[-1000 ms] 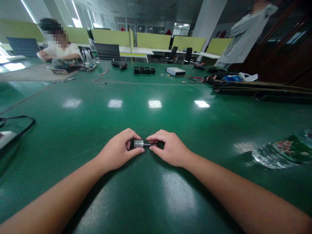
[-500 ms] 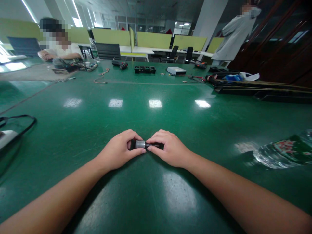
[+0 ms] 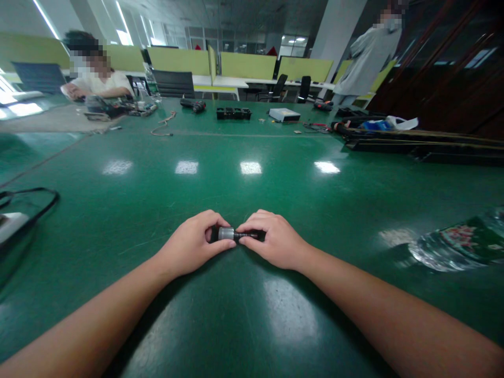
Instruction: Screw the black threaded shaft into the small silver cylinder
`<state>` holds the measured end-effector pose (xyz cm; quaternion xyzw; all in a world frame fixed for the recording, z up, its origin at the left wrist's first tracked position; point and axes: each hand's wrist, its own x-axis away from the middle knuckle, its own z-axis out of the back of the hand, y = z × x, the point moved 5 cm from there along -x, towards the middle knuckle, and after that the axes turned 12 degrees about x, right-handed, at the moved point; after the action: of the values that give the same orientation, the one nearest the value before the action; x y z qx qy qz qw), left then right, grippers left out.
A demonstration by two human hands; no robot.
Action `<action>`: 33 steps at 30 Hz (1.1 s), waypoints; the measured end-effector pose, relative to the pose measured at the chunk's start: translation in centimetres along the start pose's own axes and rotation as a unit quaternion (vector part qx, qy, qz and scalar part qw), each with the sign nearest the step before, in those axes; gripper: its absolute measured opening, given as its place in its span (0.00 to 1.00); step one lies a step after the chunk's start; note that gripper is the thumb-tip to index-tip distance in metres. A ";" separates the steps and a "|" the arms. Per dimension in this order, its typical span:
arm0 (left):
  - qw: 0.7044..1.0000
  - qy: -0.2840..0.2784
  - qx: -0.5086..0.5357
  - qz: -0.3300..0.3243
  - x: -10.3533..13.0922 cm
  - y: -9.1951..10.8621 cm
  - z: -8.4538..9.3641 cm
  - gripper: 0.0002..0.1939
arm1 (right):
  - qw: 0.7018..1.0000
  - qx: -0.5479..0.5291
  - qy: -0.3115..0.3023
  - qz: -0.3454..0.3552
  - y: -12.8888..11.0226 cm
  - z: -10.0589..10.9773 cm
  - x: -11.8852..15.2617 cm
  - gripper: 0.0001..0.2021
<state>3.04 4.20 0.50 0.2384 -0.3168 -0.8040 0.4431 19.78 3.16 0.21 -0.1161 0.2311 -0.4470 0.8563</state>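
Observation:
Between my hands, low over the green tabletop (image 3: 252, 199), lies a small part with a silver cylinder (image 3: 226, 233) and a dark ridged shaft (image 3: 247, 235) running to the right. My left hand (image 3: 197, 239) curls round the cylinder, with the thumb along its near side and the fingers over the far side. The shaft is pinched by my right hand (image 3: 273, 239) between thumb and fingertips. Both ends of the part sit partly in the shade of my palms, so its exact kind is unclear.
A water bottle (image 3: 457, 244) lies on its side at right. At left are a black cable (image 3: 43, 190) and a white object (image 3: 11, 224). Along the back stand a power drill (image 3: 192, 105), a black tray (image 3: 233, 113) and a silver box (image 3: 284, 114). Two people are beyond.
My hands have barely moved, and slightly more of the dark shaft shows beside the cylinder. The standing person at the back right has shifted left.

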 end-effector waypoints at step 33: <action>1.000 0.024 -0.006 0.007 -0.1 0.0 0.2 0.13 | 0.996 0.028 0.024 -0.076 1.7 0.6 -0.1 0.02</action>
<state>2.95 4.32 0.66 0.2531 -0.3031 -0.7967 0.4575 21.27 4.26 0.09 -0.0987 0.2296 -0.5200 0.8168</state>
